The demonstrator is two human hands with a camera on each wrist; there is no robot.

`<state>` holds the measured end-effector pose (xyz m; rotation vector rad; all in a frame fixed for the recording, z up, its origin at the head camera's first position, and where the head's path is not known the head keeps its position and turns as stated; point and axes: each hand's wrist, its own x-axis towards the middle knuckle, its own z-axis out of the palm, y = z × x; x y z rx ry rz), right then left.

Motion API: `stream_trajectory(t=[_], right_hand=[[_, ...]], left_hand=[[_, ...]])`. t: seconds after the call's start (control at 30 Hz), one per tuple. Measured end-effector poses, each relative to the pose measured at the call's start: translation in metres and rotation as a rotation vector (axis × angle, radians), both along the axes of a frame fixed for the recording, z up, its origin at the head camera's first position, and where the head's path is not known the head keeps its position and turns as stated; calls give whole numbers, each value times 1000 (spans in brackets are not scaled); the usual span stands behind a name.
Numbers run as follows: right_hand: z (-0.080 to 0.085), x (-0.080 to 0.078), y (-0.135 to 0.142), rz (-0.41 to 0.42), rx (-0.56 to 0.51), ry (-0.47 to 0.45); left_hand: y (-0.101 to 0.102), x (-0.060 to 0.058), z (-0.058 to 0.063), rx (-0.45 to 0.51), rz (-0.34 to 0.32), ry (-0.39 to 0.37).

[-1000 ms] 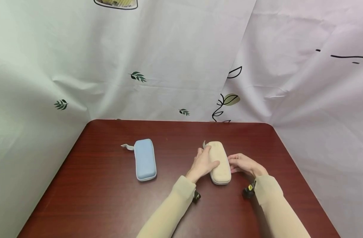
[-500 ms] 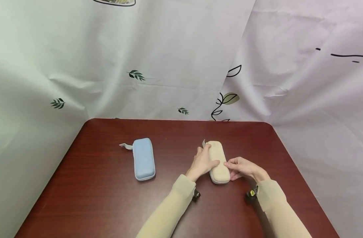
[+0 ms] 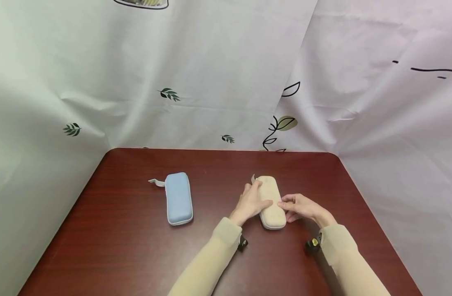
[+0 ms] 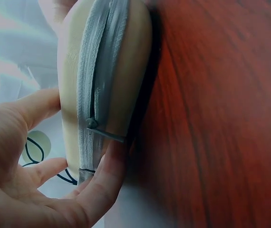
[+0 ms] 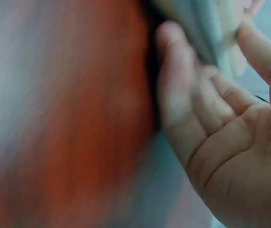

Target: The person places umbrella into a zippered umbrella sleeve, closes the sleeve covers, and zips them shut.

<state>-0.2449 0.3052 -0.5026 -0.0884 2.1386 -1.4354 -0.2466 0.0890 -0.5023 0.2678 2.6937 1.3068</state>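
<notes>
A cream zip case (image 3: 271, 193) lies on the table, right of the middle. My left hand (image 3: 249, 204) holds it from the left, thumb on the lid and fingertips near its far end. In the left wrist view its grey zipper (image 4: 104, 61) runs along the side, with the zipper pull (image 4: 92, 124) close to my fingers. On the opposite side my right hand (image 3: 303, 208) pinches the edge, thumb on top and other fingers low against the side. The right wrist view is blurred, but the case (image 5: 199, 28) shows between thumb and fingers.
A light blue zip case (image 3: 179, 198) with a pale strap (image 3: 157, 182) lies on the left of the dark red table (image 3: 137, 255). White printed cloth (image 3: 211, 74) hangs behind the table and along both sides.
My right thumb has come onto the top of the cream case, turning a touch at its side into a pinch. My left hand and both cases stay nearly where they were.
</notes>
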Motion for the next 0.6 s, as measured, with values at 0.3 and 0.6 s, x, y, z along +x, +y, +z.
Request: stream_trajectory(t=[0.3, 0.6], right_hand=[[41, -12, -52, -7, 573, 281], [66, -23, -91, 128, 911, 246]], left_hand=[[1, 3, -1, -5, -7, 15], [-1, 3, -3, 26, -16, 31]])
